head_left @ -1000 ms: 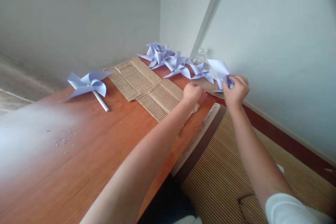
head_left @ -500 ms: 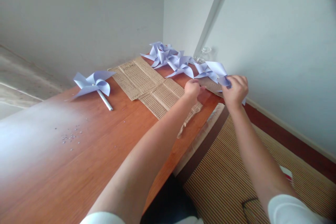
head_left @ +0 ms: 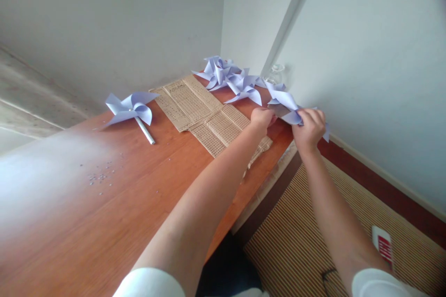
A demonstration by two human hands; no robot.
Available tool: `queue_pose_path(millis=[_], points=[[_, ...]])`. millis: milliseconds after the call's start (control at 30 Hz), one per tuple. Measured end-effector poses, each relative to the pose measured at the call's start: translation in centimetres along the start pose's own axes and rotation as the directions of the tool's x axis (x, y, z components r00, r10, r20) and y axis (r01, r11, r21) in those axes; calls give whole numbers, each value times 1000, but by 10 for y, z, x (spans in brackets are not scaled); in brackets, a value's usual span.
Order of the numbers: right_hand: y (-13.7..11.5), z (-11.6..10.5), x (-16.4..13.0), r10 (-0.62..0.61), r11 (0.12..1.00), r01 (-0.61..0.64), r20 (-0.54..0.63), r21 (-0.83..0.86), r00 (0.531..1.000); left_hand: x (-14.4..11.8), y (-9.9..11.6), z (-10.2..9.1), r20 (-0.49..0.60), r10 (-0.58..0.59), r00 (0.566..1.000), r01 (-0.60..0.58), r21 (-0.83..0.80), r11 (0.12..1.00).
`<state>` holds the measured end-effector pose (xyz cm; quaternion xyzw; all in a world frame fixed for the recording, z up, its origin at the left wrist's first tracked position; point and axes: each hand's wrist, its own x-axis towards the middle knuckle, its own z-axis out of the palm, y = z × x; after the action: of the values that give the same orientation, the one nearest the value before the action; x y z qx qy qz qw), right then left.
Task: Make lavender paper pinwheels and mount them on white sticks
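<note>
I see a finished pinwheel (head_left: 130, 107) on a stick lying at the far left of the wooden worktop (head_left: 104, 213). A printed sheet (head_left: 202, 111) is spread mid-worktop, a pinwheel pile (head_left: 226, 76) sits in the corner beside a glass jar (head_left: 277, 73), and a striped mat (head_left: 306, 236) covers the floor.

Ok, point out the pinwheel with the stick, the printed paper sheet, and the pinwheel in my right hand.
pinwheel with the stick (head_left: 130, 106), head view, on the hub where the blades meet.
printed paper sheet (head_left: 195, 102), head view, on its flat middle.
held pinwheel (head_left: 284, 98), head view, on a blade above the right hand (head_left: 308, 127).
</note>
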<state>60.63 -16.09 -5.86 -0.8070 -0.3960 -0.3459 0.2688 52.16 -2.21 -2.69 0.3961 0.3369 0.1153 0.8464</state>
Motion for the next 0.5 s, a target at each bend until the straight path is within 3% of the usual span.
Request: queue_pose_path(millis=[233, 500], points=[[-11, 2, -9, -41, 999, 41, -5, -34, 999, 9, -2, 1, 4, -6, 1000, 6, 124, 992], [-15, -6, -4, 17, 999, -14, -100, 34, 995, -1, 2, -1, 5, 22, 1000, -22, 60, 998]])
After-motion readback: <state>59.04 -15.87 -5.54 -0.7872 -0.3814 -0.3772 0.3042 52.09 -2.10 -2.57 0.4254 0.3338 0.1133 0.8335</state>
